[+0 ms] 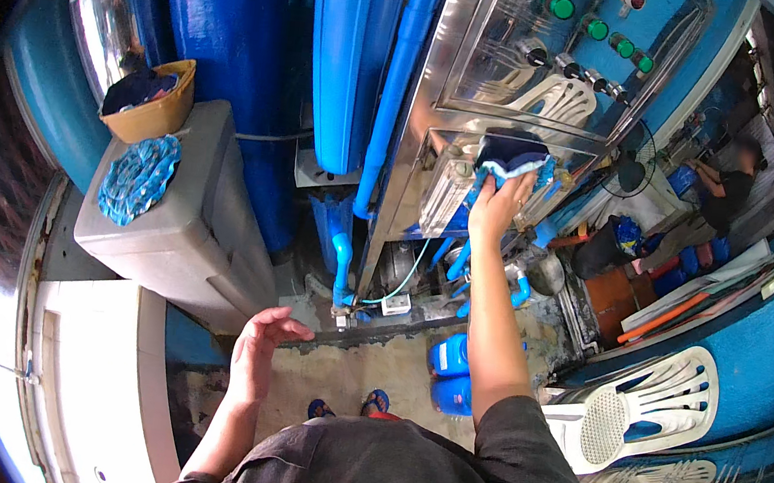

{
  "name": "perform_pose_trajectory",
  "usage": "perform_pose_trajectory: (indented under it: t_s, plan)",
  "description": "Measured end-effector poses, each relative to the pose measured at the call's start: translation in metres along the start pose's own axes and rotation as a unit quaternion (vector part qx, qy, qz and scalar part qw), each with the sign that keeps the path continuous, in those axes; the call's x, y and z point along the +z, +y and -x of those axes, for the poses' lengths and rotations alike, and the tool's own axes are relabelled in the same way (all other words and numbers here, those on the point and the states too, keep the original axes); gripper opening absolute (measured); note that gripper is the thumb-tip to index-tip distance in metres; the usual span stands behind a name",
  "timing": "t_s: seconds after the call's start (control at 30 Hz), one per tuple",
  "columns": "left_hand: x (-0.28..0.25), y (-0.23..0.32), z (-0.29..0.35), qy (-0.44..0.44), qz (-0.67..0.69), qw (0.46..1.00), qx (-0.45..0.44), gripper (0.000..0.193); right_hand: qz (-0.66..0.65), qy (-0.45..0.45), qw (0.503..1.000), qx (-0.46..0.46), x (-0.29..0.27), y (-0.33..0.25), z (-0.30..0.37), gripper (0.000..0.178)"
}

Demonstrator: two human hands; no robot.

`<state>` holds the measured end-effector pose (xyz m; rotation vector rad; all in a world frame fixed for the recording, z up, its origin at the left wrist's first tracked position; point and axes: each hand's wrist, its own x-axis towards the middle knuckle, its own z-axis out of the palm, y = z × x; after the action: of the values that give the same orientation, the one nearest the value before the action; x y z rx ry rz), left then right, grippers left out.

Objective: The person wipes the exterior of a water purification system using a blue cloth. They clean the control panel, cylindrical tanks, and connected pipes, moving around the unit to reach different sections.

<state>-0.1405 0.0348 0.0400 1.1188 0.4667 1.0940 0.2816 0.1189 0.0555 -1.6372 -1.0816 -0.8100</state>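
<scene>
R hand (503,205) has a grip on the cloth (521,169), arm stretched far fwd, fingers spread over the light-blue part; cloth sits bunched btwn hand & lower front of the steel cabinet (405,182), R of centre. Dark blue patch just past the fingertips, can't tell if it's more cloth or a reflection. L hand (258,351) is empty & loose, fingers a bit bent, held in the air over the floor (334,369), near L; closest thing is the grey bin (217,222), not touching.

On the bin: tan basket (173,107) w/ dark fabric (137,91) in it, far end; blue ruffle (139,180) nearer, lying flat-ish. Big blue tank (229,33) stands behind, far L; blue pipe (415,54) runs down btwn tank side & cabinet.

Upper cabinet: row of green buttons (559,5), black knobs below. Pale meter (447,196) just L of cloth. Thin tube (414,269) drops to a white box (396,305) nr floor.

Blue jugs (451,392) on floor, just L of R forearm. Blue flip-flops (377,400) on the feet, near centre. White chairs (604,433) near R, orange rod (665,318) past them. Far R: black fan (640,161), then another person (731,195) in a dark top, arms out twd a blue bag (682,180).
</scene>
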Motion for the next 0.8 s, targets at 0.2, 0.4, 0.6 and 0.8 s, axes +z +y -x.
perform_pose_trajectory:
  t_s: [0.2,0.4,0.6,0.8]
  plan:
    - [-0.009,0.009,0.011,-0.055,-0.009,0.998,0.018,0.053,0.16,-0.205,0.965,-0.012,-0.017,-0.008,0.043,0.057]
    - [-0.016,0.011,0.023,-0.037,-0.007,0.999,0.013,0.052,0.155,-0.101,0.981,-0.057,-0.011,-0.029,0.041,0.071]
    - [-0.023,0.017,0.026,-0.027,-0.016,0.999,0.013,0.052,0.192,-0.15,0.969,0.041,-0.01,-0.011,0.064,0.057]
    - [-0.024,0.015,0.018,-0.025,-0.024,0.999,-0.016,0.053,0.038,-0.068,0.996,0.044,0.005,0.023,0.071,0.055]
